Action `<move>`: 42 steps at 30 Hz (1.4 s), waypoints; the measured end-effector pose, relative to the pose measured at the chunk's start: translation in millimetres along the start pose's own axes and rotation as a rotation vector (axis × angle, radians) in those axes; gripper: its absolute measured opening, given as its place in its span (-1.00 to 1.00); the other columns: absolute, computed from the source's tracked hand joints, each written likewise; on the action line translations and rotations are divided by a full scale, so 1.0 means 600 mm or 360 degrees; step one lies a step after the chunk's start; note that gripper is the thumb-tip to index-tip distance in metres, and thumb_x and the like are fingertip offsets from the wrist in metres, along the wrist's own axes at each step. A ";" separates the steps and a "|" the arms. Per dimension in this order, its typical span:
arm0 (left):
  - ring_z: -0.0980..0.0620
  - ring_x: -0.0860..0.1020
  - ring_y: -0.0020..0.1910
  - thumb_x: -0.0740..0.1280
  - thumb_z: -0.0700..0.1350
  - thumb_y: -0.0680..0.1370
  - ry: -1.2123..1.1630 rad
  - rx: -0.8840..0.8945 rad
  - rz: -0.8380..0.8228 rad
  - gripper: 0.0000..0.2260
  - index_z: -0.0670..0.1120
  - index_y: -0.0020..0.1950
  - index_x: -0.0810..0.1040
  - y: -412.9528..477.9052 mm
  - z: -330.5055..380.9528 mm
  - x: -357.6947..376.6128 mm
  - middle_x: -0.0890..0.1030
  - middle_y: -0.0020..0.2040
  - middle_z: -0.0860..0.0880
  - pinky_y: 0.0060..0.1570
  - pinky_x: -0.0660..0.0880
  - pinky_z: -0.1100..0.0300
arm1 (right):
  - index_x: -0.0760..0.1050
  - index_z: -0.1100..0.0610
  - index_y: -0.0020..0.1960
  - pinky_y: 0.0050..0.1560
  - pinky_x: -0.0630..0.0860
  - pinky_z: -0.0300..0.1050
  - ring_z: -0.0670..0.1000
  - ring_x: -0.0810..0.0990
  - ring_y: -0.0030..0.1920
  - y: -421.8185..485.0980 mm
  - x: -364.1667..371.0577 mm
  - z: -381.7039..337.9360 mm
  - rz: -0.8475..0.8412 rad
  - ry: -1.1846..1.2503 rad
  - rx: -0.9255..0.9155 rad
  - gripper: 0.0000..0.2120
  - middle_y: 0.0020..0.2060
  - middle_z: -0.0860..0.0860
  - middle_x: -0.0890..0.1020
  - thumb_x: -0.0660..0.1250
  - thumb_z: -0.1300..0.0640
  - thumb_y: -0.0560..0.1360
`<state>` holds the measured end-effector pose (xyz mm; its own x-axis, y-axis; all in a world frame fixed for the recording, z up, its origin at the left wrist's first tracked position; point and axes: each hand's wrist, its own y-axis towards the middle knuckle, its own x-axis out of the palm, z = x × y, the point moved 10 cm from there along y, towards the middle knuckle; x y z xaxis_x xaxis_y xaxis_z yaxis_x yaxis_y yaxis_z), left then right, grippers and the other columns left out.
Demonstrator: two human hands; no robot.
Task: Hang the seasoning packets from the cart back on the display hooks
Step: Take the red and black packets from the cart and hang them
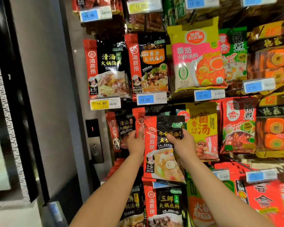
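Observation:
I hold a red and black seasoning packet (162,148) upright in front of the display wall, at the middle row of hanging packets. My left hand (135,142) grips its left edge, thumb on the front. My right hand (181,143) pinches its right side near the middle. The packet's top, with small hang holes, sits just below the 13.50 price tag (152,99). Behind it hangs a similar red and black packet (138,117). The hook itself is hidden behind the packet. The cart is out of view.
Rows of hanging packets fill the wall: black and red ones (107,69) upper left, a pink and yellow one (197,58), a yellow one (203,130), red ones (238,126) to the right. An elevator panel (94,141) and grey wall stand left.

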<state>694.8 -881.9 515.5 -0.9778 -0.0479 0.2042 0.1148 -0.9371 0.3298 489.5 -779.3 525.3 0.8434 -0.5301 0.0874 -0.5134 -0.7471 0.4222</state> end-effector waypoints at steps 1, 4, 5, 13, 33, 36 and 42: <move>-0.16 0.71 -0.06 0.34 0.14 0.65 0.0025 -0.0013 0.0026 -0.68 -0.09 0.15 0.64 0.005 0.000 -0.001 0.73 -0.04 -0.11 -0.04 0.63 -0.04 | 0.55 0.12 0.30 0.23 0.57 0.23 0.14 0.62 0.20 -0.002 0.003 0.001 -0.0009 -0.0036 -0.0001 -0.62 0.18 0.05 0.67 0.50 0.03 0.54; -0.11 0.71 -0.04 0.34 0.14 0.64 0.0038 -0.0079 0.0033 -0.68 -0.06 0.23 0.63 0.022 -0.012 0.000 0.73 0.00 -0.09 0.00 0.66 -0.04 | 0.54 0.16 0.31 0.23 0.55 0.19 0.16 0.60 0.21 0.002 0.002 0.011 0.0016 -0.0009 0.0029 -0.63 0.19 0.07 0.66 0.48 0.05 0.56; -0.11 0.71 -0.06 0.35 0.13 0.64 0.0035 -0.0092 0.0014 -0.69 -0.06 0.24 0.63 0.024 -0.014 0.000 0.73 0.00 -0.09 -0.02 0.66 -0.02 | 0.54 0.16 0.29 0.22 0.55 0.17 0.16 0.61 0.20 0.001 0.000 0.009 0.0023 0.0008 0.0030 -0.65 0.17 0.07 0.66 0.47 0.07 0.57; 0.11 0.62 0.09 0.34 0.12 0.65 0.0101 0.0459 0.0036 -0.66 0.01 0.37 0.54 -0.036 0.063 -0.022 0.61 0.11 0.10 0.14 0.57 0.13 | 0.52 0.16 0.37 0.32 0.53 0.19 0.13 0.59 0.30 -0.013 0.008 0.001 -0.0059 0.0143 0.0046 -0.48 0.28 0.07 0.64 0.52 -0.03 0.51; 0.00 0.45 -0.26 0.38 0.16 0.61 -0.0066 0.0377 0.0111 -0.59 -0.22 -0.04 0.60 -0.047 0.159 -0.009 0.53 -0.24 -0.07 -0.18 0.38 0.08 | 0.56 0.09 0.36 0.28 0.57 0.10 0.02 0.62 0.21 -0.046 -0.003 -0.053 0.0003 0.0092 -0.0122 -0.68 0.20 0.01 0.65 0.39 0.12 0.62; -0.02 0.42 -0.27 0.39 0.14 0.61 -0.0061 0.0336 0.0133 -0.67 -0.11 -0.14 0.56 -0.041 0.159 -0.005 0.49 -0.26 -0.05 -0.19 0.37 0.06 | 0.57 0.10 0.34 0.25 0.56 0.03 0.03 0.60 0.21 -0.037 -0.004 -0.058 0.0026 0.0071 -0.0129 -0.72 0.16 -0.02 0.64 0.37 0.15 0.63; 0.00 0.40 -0.30 0.38 0.04 0.63 -0.0027 0.0330 0.0165 -0.72 -0.10 -0.17 0.47 -0.021 0.163 0.004 0.47 -0.29 -0.03 -0.23 0.31 0.09 | 0.57 0.11 0.37 0.25 0.58 0.07 0.07 0.61 0.25 -0.015 0.004 -0.061 0.0053 0.0005 -0.0096 -0.67 0.19 0.03 0.67 0.39 0.12 0.62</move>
<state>708.1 -836.7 601.9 -0.9559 -0.1330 0.2618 0.2500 -0.8363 0.4879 501.8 -759.1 554.5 0.8265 -0.5531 0.1049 -0.5309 -0.7036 0.4724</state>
